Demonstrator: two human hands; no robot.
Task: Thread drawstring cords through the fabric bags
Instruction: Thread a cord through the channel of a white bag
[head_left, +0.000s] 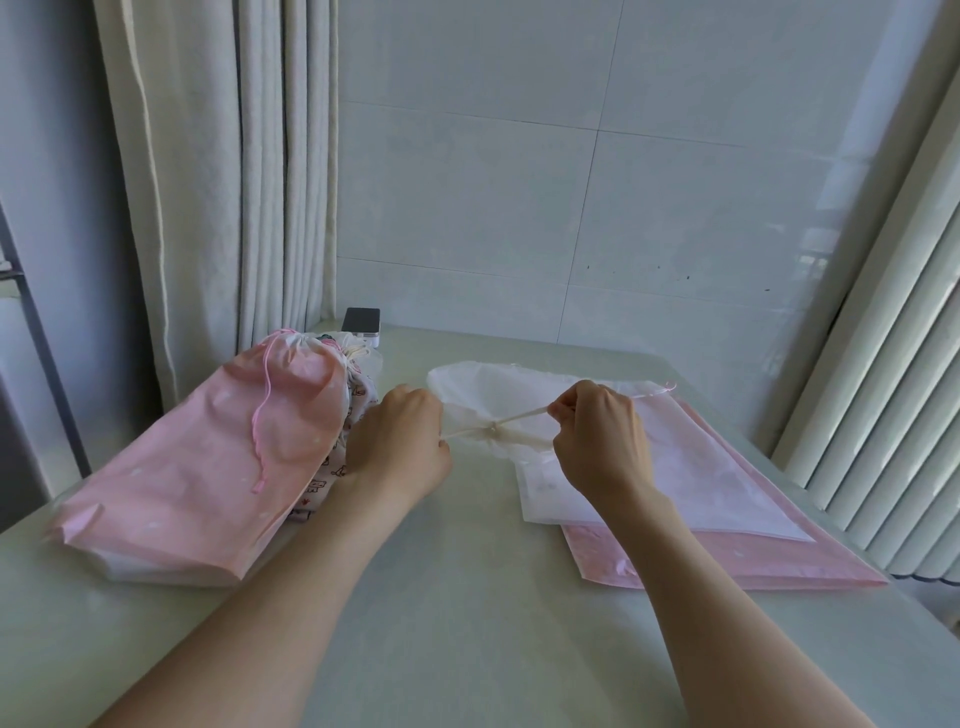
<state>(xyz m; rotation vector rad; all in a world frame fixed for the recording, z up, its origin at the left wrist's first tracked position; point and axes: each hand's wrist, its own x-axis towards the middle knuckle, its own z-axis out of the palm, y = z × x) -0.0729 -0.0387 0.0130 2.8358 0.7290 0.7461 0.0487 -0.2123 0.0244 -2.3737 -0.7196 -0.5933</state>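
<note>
We hold the thin white drawstring cord (519, 416) taut between both hands. The left hand (400, 441) curls its fingers round one end, and the right hand (602, 436) pinches the other end between thumb and fingertips. The cord crosses the gathered mouth of the sheer white fabric bag (483, 382), which lies on the pale surface (467, 597) between our hands. Just right of that bag, and partly under it, lies the flat stack of white and pink bags (727, 509). Left of it sits the plump pink drawstring bag (208, 467), already corded. We judge the white bag very light, limp and quick to bunch, with its thin cloth easy to strain at the channel. The cord looks soft and likely to slip, so we would grip it close to the mouth and pull evenly
</note>
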